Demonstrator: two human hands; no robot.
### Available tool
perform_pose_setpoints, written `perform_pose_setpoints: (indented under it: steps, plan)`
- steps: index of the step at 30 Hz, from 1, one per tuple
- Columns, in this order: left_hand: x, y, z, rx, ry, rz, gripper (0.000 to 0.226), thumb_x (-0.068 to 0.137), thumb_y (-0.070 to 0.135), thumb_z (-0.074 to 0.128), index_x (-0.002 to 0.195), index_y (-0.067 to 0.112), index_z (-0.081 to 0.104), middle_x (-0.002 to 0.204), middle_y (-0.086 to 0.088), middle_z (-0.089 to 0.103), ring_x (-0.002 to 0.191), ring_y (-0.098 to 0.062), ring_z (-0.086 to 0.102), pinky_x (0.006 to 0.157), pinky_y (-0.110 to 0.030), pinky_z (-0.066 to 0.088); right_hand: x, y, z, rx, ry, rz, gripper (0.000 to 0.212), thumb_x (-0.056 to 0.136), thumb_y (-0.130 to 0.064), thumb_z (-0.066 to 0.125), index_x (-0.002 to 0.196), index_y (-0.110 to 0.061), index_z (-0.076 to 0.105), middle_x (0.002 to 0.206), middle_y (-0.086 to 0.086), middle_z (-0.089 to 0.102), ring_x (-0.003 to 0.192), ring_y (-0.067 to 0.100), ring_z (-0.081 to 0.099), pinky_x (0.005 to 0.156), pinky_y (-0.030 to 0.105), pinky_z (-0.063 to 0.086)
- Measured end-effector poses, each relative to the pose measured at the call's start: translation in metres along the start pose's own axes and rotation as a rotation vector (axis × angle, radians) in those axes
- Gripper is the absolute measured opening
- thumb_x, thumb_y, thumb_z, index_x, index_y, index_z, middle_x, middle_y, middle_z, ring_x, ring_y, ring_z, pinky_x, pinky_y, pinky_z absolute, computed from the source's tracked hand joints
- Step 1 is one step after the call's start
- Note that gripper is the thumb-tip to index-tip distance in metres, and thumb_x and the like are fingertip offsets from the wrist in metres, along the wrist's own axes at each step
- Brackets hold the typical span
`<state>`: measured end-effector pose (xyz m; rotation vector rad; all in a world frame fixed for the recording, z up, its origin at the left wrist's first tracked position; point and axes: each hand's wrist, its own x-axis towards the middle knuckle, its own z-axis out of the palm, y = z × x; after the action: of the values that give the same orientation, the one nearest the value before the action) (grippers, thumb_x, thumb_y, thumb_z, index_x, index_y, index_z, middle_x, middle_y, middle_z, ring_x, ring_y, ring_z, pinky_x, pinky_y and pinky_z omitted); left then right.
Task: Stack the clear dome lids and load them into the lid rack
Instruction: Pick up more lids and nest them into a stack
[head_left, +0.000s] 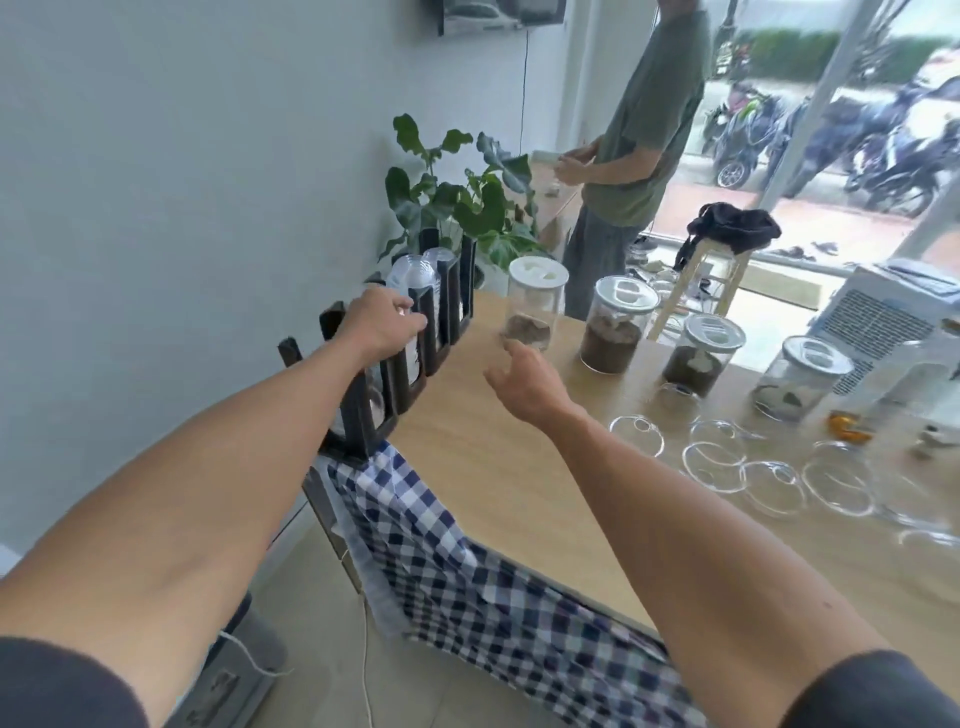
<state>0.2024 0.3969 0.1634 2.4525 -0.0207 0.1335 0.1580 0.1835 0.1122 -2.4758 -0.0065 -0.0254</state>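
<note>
**Head view: a lid stack goes into the rack while loose lids wait on the table**

Head view shows the left hand (387, 325) at about ten o'clock from the frame's middle, curled over the top of a stack of clear dome lids (413, 283) that stands in the black lid rack (447, 306). The fingers wrap the near side of the stack, probably to steady it and press it down between the rack's upright bars so the nested lids stay aligned. A second lid stack (439, 257) stands just beyond it, at the rack's far end. The rack sits along the left edge of the wooden table (498, 467), a sensible spot that leaves the tabletop free for sorting.

The right hand (524, 379) hovers above the table near the centre, fingers spread and relaxed, holding nothing; my guess is that it is free to fetch more lids.

Those loose dome lids (727, 462) lie at roughly four o'clock, scattered singly and touching or overlapping one another, not yet stacked. They look thin, glossy and nearly invisible against the wood, showing mainly as bright circular rims. Stacked, they read as a cloudy, ribbed column with a rounded top.

Behind them a row of glass storage jars (615, 332) runs across the table.
</note>
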Motion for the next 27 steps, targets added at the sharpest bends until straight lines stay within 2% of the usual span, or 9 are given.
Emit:
perform_pose_setpoints:
  steps: [2,4,7,10,16,19,22,27]
  plan:
    - [-0.012,0.021,0.026,-0.027,-0.049,0.006,0.021,0.09,0.034,0.068,0.104,0.018,0.072,0.101,0.0,0.067,0.1,-0.021,0.063,0.086,-0.03,0.046,-0.009,0.024,-0.015,-0.024,0.017,0.014,0.055,0.098,-0.03,0.06,0.146,-0.004,0.049,0.148,0.02,0.056,0.137,0.037,0.05,0.11,0.043,0.042]
    - [-0.025,0.039,0.05,-0.058,-0.073,-0.013,0.039,0.089,0.037,0.069,0.121,0.015,0.073,0.118,-0.003,0.072,0.11,-0.022,0.065,0.093,-0.031,0.048,-0.019,0.048,-0.029,-0.037,0.029,0.035,0.055,0.098,-0.029,0.06,0.146,-0.005,0.049,0.147,0.02,0.055,0.138,0.037,0.047,0.111,0.043,0.04]
    - [-0.045,0.063,0.084,-0.08,-0.107,-0.047,0.053,0.089,0.038,0.071,0.136,0.014,0.066,0.137,-0.006,0.066,0.124,-0.023,0.061,0.107,-0.034,0.046,-0.036,0.085,-0.046,-0.035,0.042,0.073,0.056,0.098,-0.031,0.061,0.146,-0.004,0.05,0.146,0.021,0.055,0.138,0.036,0.046,0.112,0.043,0.038]
    - [-0.062,0.083,0.118,-0.064,-0.146,-0.062,0.056,0.088,0.041,0.071,0.137,0.015,0.065,0.138,-0.005,0.066,0.127,-0.024,0.06,0.11,-0.036,0.044,-0.053,0.122,-0.058,-0.023,0.043,0.114,0.052,0.098,-0.031,0.061,0.141,-0.003,0.053,0.143,0.021,0.057,0.136,0.037,0.048,0.111,0.044,0.041]
    - [-0.084,0.109,0.18,-0.058,-0.215,-0.069,0.058,0.084,0.039,0.073,0.137,0.016,0.064,0.132,-0.008,0.068,0.12,-0.026,0.064,0.107,-0.039,0.048,-0.083,0.184,-0.073,-0.037,0.043,0.178,0.056,0.096,-0.027,0.061,0.145,-0.003,0.05,0.146,0.021,0.055,0.137,0.038,0.048,0.113,0.044,0.039]
    - [-0.092,0.116,0.2,-0.008,-0.252,-0.055,0.06,0.085,0.039,0.072,0.141,0.019,0.061,0.135,-0.006,0.067,0.123,-0.027,0.062,0.107,-0.037,0.047,-0.095,0.204,-0.073,-0.044,0.031,0.196,0.056,0.095,-0.025,0.062,0.146,-0.004,0.05,0.146,0.02,0.056,0.137,0.037,0.048,0.112,0.041,0.039]
    - [-0.09,0.122,0.215,0.045,-0.294,-0.011,0.06,0.087,0.039,0.069,0.143,0.02,0.059,0.144,-0.004,0.061,0.13,-0.028,0.058,0.108,-0.036,0.045,-0.099,0.216,-0.073,-0.049,0.028,0.209,0.061,0.097,-0.024,0.061,0.153,-0.005,0.043,0.15,0.02,0.05,0.142,0.035,0.043,0.113,0.039,0.035]
    - [-0.088,0.122,0.238,0.17,-0.39,0.097,0.056,0.09,0.037,0.064,0.142,0.018,0.06,0.147,-0.008,0.058,0.136,-0.028,0.053,0.108,-0.035,0.044,-0.11,0.238,-0.057,-0.108,0.003,0.282,0.05,0.096,-0.021,0.06,0.142,-0.006,0.05,0.138,0.02,0.054,0.134,0.038,0.045,0.106,0.042,0.041]
